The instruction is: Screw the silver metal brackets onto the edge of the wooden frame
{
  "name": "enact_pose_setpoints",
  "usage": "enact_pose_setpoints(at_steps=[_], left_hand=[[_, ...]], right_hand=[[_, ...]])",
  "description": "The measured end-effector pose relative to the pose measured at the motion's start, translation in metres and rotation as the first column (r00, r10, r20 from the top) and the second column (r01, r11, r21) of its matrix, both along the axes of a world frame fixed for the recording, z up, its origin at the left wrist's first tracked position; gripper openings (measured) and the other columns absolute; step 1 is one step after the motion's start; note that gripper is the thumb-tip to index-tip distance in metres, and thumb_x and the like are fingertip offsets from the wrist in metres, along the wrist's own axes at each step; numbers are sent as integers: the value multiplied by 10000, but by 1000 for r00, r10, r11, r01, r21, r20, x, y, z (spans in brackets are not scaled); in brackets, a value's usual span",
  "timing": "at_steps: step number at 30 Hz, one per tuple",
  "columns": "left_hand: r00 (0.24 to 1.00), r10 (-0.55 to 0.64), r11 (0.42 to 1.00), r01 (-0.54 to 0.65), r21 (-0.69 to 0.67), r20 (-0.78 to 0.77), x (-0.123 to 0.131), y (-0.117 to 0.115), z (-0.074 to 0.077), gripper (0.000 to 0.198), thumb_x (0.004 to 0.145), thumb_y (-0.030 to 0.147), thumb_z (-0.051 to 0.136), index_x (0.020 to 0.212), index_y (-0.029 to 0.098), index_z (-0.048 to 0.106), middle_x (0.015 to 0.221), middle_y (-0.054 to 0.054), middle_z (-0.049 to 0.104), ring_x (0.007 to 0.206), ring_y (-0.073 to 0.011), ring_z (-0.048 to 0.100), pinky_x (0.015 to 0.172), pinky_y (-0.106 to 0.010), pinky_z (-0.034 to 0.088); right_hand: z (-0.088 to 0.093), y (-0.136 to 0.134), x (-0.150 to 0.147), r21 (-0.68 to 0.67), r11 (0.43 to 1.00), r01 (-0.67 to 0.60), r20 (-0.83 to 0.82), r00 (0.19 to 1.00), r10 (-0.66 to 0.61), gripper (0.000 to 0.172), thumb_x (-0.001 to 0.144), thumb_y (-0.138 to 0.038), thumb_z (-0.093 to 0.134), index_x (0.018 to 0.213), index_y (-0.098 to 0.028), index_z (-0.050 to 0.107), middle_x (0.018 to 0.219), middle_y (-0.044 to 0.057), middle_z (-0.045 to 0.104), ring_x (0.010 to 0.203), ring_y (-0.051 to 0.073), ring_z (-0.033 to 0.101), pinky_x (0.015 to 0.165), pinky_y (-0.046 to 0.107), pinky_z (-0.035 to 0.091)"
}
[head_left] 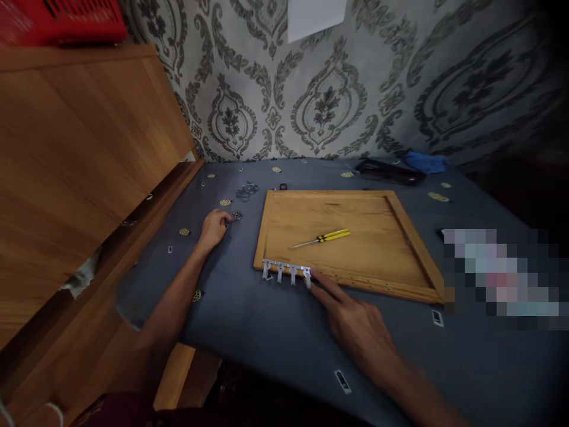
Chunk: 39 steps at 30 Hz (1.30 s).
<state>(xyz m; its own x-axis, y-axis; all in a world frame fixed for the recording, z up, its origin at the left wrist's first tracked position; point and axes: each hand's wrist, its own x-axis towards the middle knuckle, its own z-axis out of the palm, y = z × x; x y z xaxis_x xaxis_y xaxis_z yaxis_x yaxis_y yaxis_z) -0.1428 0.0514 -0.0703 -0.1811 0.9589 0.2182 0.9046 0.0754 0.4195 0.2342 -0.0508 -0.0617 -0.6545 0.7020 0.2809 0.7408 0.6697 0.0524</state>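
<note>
My right hand (358, 326) reaches in from the lower right, its fingertips on the right end of a metal hook rail (287, 266). The rail lies along the front left edge of a framed wooden panel (293, 213), and its several hooks hang over that edge. On the panel rests a screwdriver (334, 235) with a yellow and black handle, its tip to the left. Left of the panel, my left hand (215, 228) has its fingertips drawn together beside a small pile of screws (237, 215). Whatever those fingers pinch is too small to make out.
A clear crumpled bag (247, 190) lies behind the screws. Dark glasses (390, 172) and a blue cloth (427, 162) sit at the back right. A wooden cabinet (89, 130) with a red basket (84, 24) on top borders the left side. The patterned wall stands behind.
</note>
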Motion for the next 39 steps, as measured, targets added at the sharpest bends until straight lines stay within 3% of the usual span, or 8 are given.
enact_pose_setpoints(at_steps=[5,13,21,28,30,33,36,39], left_hand=[[998,-15,1000,14,-17,-59,-2,-1,-1,323,1026,387,671,1261,165,670,1292,-105,680,1146,-245,681,997,-477,590],[992,17,1000,-16,6,-123,10,-4,-2,91,973,236,667,1026,212,738,1119,-83,717,1117,-272,643,1012,-437,509],[993,32,999,-27,47,-112,20,-7,2,126,939,181,594,902,221,707,1062,-93,720,1098,-292,641,990,-423,494],[999,16,995,-12,102,-38,19,-13,21,137,904,165,498,864,181,627,1036,-163,677,1106,-356,629,1023,-530,475],[999,-42,993,43,111,-9,23,-16,32,146,921,201,482,905,179,625,1045,-149,670,1081,-336,635,1011,-518,484],[962,-267,963,265,46,54,47,-23,47,176,952,277,485,957,197,643,991,-73,698,958,-246,659,892,-392,534],[851,-512,851,521,-69,119,88,-30,57,178,941,322,550,955,199,678,948,-33,721,890,-200,669,822,-316,534],[734,-665,713,678,-177,135,128,-33,64,166,951,322,585,935,198,694,908,-14,714,836,-173,655,833,-299,510]], right_hand=[[-4,2,0,-96,995,20,53,998,-15,665,812,94,473,1285,-274,763,1487,64,656,598,151,778,561,274,657],[-1,1,-3,-230,969,85,120,991,-58,711,833,68,458,1386,-303,707,1570,68,567,748,201,822,682,337,696],[8,1,-6,-301,947,108,133,989,-71,723,860,55,455,1462,-298,644,1618,70,521,876,219,829,761,357,696],[16,-2,-8,-333,935,120,145,987,-75,651,906,8,470,1470,-274,630,1645,88,495,964,241,822,807,374,681],[15,-1,-8,-326,939,112,136,988,-70,637,910,7,473,1461,-268,635,1632,99,516,967,242,820,796,373,677],[11,0,-8,-330,939,98,121,991,-61,622,907,5,481,1443,-263,645,1632,92,521,1001,256,813,794,381,675],[10,1,-7,-344,934,93,109,992,-59,639,903,4,488,1467,-267,619,1649,77,502,1015,254,805,791,378,671],[11,1,-7,-359,929,87,100,993,-55,663,902,3,481,1497,-270,587,1674,62,470,984,247,801,749,378,663]])
